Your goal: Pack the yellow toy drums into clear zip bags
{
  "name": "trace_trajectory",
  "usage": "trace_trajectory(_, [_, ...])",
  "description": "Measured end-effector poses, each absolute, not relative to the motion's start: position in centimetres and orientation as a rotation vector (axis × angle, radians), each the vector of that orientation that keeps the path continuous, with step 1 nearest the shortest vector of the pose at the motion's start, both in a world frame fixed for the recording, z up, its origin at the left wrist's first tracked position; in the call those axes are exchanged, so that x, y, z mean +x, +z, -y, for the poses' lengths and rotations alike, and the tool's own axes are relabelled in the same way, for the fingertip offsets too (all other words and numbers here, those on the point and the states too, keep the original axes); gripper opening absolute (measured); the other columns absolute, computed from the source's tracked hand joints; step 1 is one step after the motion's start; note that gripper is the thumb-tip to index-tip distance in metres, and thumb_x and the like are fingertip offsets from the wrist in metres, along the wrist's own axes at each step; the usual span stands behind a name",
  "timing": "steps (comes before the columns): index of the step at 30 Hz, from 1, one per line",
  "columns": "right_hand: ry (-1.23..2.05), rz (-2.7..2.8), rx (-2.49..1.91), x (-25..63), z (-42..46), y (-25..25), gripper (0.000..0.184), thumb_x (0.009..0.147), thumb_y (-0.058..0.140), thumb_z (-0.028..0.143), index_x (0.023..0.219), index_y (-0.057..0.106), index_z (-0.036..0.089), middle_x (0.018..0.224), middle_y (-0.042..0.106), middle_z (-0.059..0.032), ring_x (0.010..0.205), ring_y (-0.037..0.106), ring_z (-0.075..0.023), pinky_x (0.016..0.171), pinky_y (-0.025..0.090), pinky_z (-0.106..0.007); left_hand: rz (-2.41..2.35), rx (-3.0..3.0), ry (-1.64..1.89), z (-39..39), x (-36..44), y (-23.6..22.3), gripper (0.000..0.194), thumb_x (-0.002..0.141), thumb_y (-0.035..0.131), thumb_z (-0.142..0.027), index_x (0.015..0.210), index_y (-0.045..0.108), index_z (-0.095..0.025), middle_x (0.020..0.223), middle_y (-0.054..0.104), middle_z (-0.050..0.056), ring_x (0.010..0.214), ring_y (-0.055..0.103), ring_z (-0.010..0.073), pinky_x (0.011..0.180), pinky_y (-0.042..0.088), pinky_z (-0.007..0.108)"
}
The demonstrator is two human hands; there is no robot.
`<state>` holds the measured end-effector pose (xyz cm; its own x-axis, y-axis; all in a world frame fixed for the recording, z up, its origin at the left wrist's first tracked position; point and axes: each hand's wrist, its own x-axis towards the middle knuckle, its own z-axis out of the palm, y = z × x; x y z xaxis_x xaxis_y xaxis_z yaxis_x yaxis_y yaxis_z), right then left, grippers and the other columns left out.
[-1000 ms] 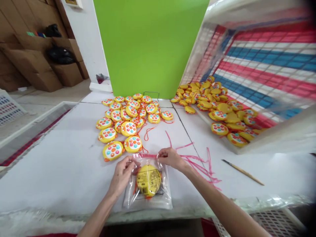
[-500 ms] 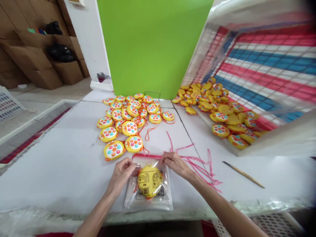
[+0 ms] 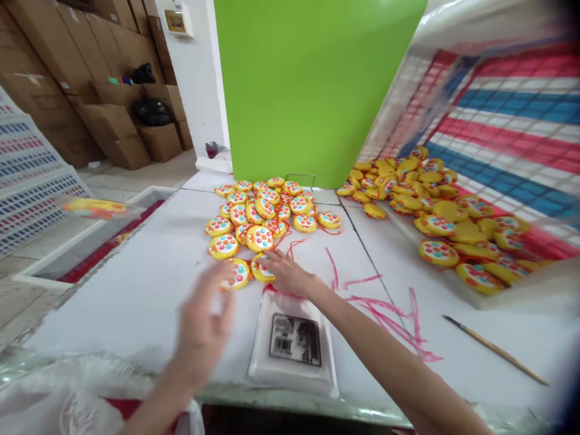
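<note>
My left hand (image 3: 203,323) is raised left of the bag stack, smeared by motion, its thumb and fingers apart and nothing in it. A yellow bagged toy (image 3: 95,208) blurs through the air at the far left, away from that hand. My right hand (image 3: 289,273) reaches over the stack, fingers stretched across the edge of a yellow animal-shaped toy (image 3: 260,270) with coloured dots. Below it lies a stack of clear zip bags (image 3: 263,356) with a black printed label and a pink-red top edge. Another toy (image 3: 238,275) is partly behind my left fingertips.
A pile of dotted toys (image 3: 265,208) lies mid-table. More spill from a mesh-sided bin (image 3: 489,151) at right. Pink strips (image 3: 389,320) and a wooden-handled brush (image 3: 493,349) lie right of the bags. A white-rimmed crate (image 3: 43,275) stands beyond the table's left edge.
The bagged toy has left my hands and now flies off to the left. My left hand has opened and shifted left; my right hand has moved from the bag to a toy. The view turned left.
</note>
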<state>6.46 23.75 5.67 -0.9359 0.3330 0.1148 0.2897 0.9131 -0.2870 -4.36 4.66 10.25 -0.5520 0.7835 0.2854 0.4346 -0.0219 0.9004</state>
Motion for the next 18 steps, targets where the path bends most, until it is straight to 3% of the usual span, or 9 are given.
trace_trajectory(3, [0.592,2.833,-0.542,6.2,-24.5,5.1,0.072,0.059,0.063,0.006,0.127,0.045,0.020,0.136,0.038,-0.0137,0.123,0.034,-0.0320,0.098,0.035,-0.044,-1.896,1.914,1.090,-6.5,1.0,5.4,0.020,0.081,0.046,-0.019,0.094,0.061,-0.018,0.113,0.062,0.011,0.113,0.051,0.0267,0.097,0.041,0.046])
trace_trajectory(7, [0.977,2.547,-0.704,7.6,-25.0,5.3,0.062,0.065,0.057,0.012,0.125,0.044,0.017,0.113,0.056,-0.0111,0.101,0.053,-0.0253,0.089,0.042,-0.042,-2.019,2.131,0.694,-9.1,4.4,1.2,0.029,0.081,0.049,-0.016,0.108,0.057,-0.009,0.120,0.057,0.019,0.112,0.052,0.0324,0.091,0.044,0.050])
trace_trajectory(11, [1.432,2.146,-0.903,10.6,-24.3,5.9,0.052,0.070,0.052,0.020,0.121,0.043,0.017,0.091,0.062,-0.0046,0.078,0.060,-0.0187,0.066,0.052,-0.033,-2.095,2.240,0.646,-10.3,4.2,-0.1,0.031,0.083,0.044,-0.011,0.113,0.054,-0.011,0.116,0.059,0.016,0.104,0.055,0.0293,0.088,0.044,0.046])
trace_trajectory(15, [1.814,1.745,-0.938,14.2,-22.8,6.5,0.054,0.063,0.063,0.020,0.114,0.050,0.018,0.089,0.065,-0.0026,0.079,0.062,-0.0186,0.060,0.052,-0.027,-2.070,2.284,0.630,-10.5,3.9,0.1,0.031,0.081,0.042,-0.005,0.108,0.056,-0.011,0.098,0.062,0.011,0.089,0.057,0.0257,0.078,0.048,0.042])
trace_trajectory(18, [1.802,1.591,-1.029,16.4,-21.9,6.7,0.057,0.057,0.071,0.019,0.110,0.053,0.017,0.091,0.065,-0.0034,0.079,0.062,-0.0185,0.057,0.051,-0.024,-2.043,2.282,0.640,-10.8,4.0,0.6,0.026,0.082,0.040,-0.004,0.096,0.060,-0.014,0.090,0.061,0.010,0.085,0.056,0.0253,0.073,0.048,0.040])
